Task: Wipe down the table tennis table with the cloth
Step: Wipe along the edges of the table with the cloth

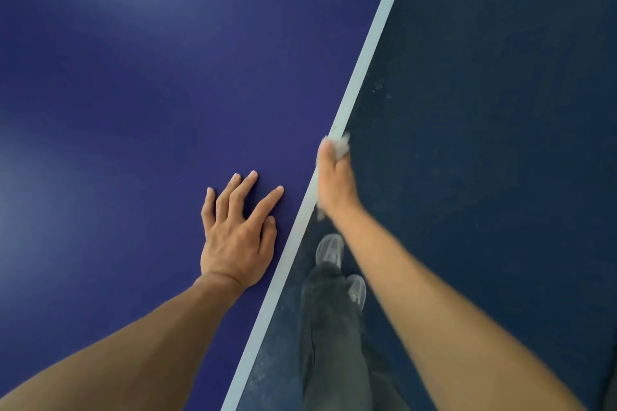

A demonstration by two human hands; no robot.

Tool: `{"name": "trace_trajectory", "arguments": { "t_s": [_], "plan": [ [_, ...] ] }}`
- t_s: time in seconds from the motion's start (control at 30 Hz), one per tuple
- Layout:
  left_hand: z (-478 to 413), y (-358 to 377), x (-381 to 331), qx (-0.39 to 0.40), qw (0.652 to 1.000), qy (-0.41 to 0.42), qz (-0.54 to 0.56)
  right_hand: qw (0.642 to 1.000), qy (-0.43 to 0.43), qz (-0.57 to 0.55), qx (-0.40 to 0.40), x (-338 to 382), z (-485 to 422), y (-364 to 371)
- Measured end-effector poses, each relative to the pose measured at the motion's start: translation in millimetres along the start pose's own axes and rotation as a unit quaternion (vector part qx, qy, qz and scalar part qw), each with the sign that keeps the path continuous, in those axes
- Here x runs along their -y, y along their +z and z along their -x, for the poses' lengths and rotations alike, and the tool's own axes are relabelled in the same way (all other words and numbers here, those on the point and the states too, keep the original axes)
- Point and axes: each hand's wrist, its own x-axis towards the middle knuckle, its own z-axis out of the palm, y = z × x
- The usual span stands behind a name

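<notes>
I read the right hand point(335, 177) as curled round the crumpled white cloth point(341, 143) on the white edge line point(367, 53) of the blue table tennis table point(133, 77), left hand point(237, 237) flat with fingers spread; I judge the cloth soft, light, best gripped bunched.

My blurred right hand point(335, 177) hides most of the cloth point(342, 143); only a white tuft shows beyond my curled fingers.
</notes>
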Motion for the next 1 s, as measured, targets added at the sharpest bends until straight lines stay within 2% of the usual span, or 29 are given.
{"name": "trace_trajectory", "arguments": {
  "t_s": [0.1,0.17,0.3,0.43,0.53,0.63,0.73,0.8,0.9,1.0],
  "plan": [
    [-0.3,2.8,2.4,-0.005,1.0,0.006,0.002,1.0,0.003,0.022,-0.018,37.9,-62.6,-22.0],
    [0.0,3.9,3.8,-0.004,1.0,0.009,0.003,0.999,0.014,0.013,-0.029,51.1,-72.3,-24.4],
    [-0.3,3.1,3.0,0.012,1.0,0.006,-0.004,0.999,0.033,-0.013,-0.027,40.4,-22.8,-11.2],
    [-1.8,1.6,1.7,0.024,1.0,-0.003,-0.003,0.995,0.086,0.029,0.04,14.0,18.3,-7.5],
    [-2.4,2.0,2.3,0.024,1.0,-0.006,-0.003,0.995,0.084,0.028,0.045,21.1,-11.7,-15.7],
    [-2.2,2.4,3.2,0.023,1.0,-0.01,-0.004,0.998,0.057,0.016,0.004,53.4,-73.0,-32.0],
    [-2.8,3.2,0.5,0.027,0.999,-0.015,-0.007,0.997,0.07,-0.006,-0.044,94.4,-142.6,-52.3],
    [-4.7,3.2,-0.8,0.026,0.999,-0.02,-0.007,0.996,0.076,-0.017,-0.049,116.4,-173.7,-61.5],
    [-6.0,-0.1,-2.7,0.026,0.999,-0.027,-0.012,0.996,0.076,-0.004,-0.043,124.2,-181.1,-63.6],
    [-14.0,-1.9,-11.0,0.014,0.999,-0.051,-0.012,0.999,0.05,0.002,-0.015,104.4,-149.1,-57.8]
  ]
}}
